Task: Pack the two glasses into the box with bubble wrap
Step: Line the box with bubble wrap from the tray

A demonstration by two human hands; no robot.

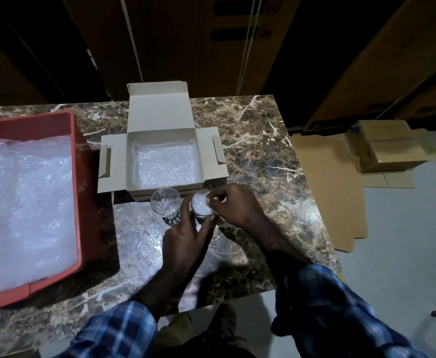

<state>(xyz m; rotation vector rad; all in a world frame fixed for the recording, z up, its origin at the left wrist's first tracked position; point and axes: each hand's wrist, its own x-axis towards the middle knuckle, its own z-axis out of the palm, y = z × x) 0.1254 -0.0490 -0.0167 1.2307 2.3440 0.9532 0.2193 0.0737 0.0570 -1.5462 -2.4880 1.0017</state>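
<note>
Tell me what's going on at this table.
A person is packing glasses. The left hand grips a glass standing on the marble table, while the right hand pushes bubble wrap into its mouth. A second, empty glass stands beside it. The open box behind them is already lined with wrap, and a red tray on the left holds more.

A dimly lit scene is shown, brightest at the centre and darkening toward the edges. Glare is seen on the marble table [250, 140] and on the bubble wrap in the red tray [80, 192]. Wide-angle bending is visible at the borders, where detail is softened.
</note>
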